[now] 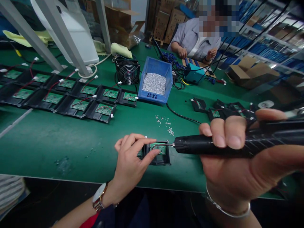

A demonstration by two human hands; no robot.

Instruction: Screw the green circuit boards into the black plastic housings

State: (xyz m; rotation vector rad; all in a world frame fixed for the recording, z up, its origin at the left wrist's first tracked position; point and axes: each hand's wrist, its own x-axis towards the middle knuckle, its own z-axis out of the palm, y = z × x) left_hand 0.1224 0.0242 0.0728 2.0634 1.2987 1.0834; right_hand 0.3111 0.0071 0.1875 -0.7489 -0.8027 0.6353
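Observation:
My right hand (232, 155) is wrapped round a black electric screwdriver (213, 144), which lies nearly level with its thin bit pointing left. The bit's tip reaches over a small black plastic case (166, 158) holding a green circuit board (161, 149) with a red wire. My left hand (133, 155) grips this case from the left, index finger along its far side and thumb over the board. Part of another board (139, 154) shows beneath the left fingers. Whether the bit touches a screw cannot be made out.
Loose screws (169, 130) lie beyond the case. Behind them stands a blue bin (155, 98) of small screws, beside a black fan (128, 72). Rows of black cases (99, 118) with boards fill the left; more cases (216, 112) lie right. A co-worker (194, 38) sits opposite.

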